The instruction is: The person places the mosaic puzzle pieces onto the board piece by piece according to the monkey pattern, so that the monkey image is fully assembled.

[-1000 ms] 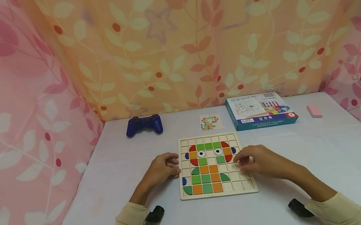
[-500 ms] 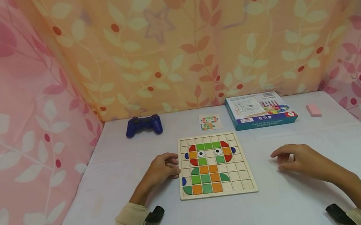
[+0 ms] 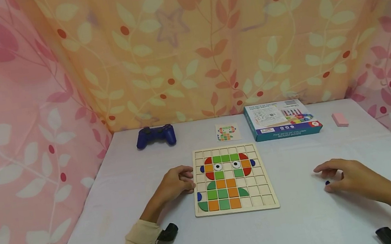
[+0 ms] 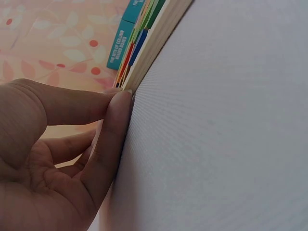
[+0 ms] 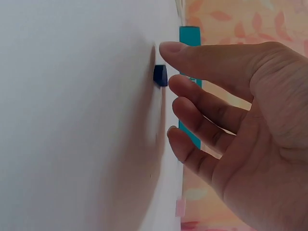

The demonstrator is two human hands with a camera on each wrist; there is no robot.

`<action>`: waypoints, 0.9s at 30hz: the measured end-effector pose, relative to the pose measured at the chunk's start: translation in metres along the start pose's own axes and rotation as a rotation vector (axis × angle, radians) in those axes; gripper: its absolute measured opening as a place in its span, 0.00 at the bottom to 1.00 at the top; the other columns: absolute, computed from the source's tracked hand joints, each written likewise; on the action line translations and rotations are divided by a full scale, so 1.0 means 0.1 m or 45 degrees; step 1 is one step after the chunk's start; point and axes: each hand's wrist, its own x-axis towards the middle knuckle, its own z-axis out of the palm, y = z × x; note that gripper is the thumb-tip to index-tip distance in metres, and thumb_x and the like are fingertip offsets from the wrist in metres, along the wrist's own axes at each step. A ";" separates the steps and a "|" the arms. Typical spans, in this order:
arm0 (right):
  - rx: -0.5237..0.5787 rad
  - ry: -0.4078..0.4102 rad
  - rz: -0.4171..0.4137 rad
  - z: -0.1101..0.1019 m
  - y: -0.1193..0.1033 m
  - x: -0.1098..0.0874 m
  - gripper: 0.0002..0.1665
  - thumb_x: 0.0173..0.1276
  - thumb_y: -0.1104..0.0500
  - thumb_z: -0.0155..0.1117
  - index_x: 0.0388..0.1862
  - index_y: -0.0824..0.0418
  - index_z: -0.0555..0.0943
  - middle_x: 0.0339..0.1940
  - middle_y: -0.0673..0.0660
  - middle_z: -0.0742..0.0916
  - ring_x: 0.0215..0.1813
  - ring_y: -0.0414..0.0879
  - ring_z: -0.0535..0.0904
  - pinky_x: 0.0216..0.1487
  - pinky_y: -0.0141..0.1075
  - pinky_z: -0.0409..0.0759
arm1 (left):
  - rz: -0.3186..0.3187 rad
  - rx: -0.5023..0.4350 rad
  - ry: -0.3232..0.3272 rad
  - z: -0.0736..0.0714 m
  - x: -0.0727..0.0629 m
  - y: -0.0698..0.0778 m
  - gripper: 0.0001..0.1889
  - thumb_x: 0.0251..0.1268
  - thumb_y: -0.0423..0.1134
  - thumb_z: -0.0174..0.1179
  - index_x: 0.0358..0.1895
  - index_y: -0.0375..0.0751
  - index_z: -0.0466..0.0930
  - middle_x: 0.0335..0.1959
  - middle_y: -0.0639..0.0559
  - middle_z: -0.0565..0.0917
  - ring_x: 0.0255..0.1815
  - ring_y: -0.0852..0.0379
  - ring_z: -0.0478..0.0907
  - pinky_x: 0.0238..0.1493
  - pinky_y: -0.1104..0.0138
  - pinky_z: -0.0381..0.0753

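Note:
A wooden grid board (image 3: 262,190) lies on the white-covered table. Green, orange, red and blue mosaic tiles fill part of it, with two round eye tiles near the top. My left hand (image 3: 175,184) touches the board's left edge; thumb and fingertips press against its side (image 4: 159,43) in the left wrist view. Well right of the board, my right hand (image 3: 351,177) hovers low with fingers loosely bent. A small dark blue tile (image 5: 160,75) is by its thumb and index fingertips, which stand apart around it in the right wrist view.
Behind the board lies a pattern card (image 3: 227,132) printed with a similar figure. A teal-sided game box (image 3: 284,120) stands at the back right, and a pink block (image 3: 340,120) lies beyond it. At the back left is a blue game controller (image 3: 155,136). Patterned cloth (image 3: 187,57) walls the table.
My right hand has moved from the board's right side out to the right, and a blue tile now shows beside its thumb. The left hand and the board have stayed in place.

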 end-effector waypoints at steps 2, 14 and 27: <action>-0.001 -0.016 0.025 -0.01 0.03 -0.02 0.29 0.62 0.51 0.81 0.61 0.57 0.86 0.52 0.52 0.89 0.46 0.40 0.79 0.44 0.33 0.84 | 0.001 -0.001 -0.002 0.00 0.00 0.00 0.28 0.61 0.23 0.71 0.66 0.30 0.79 0.51 0.42 0.82 0.43 0.55 0.83 0.42 0.63 0.93; -0.074 0.042 0.091 -0.06 0.17 -0.03 0.24 0.65 0.56 0.78 0.59 0.60 0.86 0.38 0.50 0.85 0.39 0.40 0.76 0.36 0.27 0.80 | -0.005 0.018 -0.009 0.00 0.00 -0.01 0.28 0.62 0.24 0.71 0.67 0.31 0.78 0.51 0.42 0.82 0.43 0.55 0.83 0.42 0.65 0.92; 0.012 0.016 0.070 -0.01 0.10 0.02 0.26 0.68 0.54 0.77 0.62 0.62 0.84 0.42 0.49 0.88 0.41 0.40 0.78 0.40 0.24 0.82 | -0.013 -0.002 -0.001 0.00 0.00 -0.01 0.28 0.61 0.24 0.71 0.67 0.30 0.78 0.51 0.42 0.83 0.42 0.55 0.83 0.42 0.63 0.93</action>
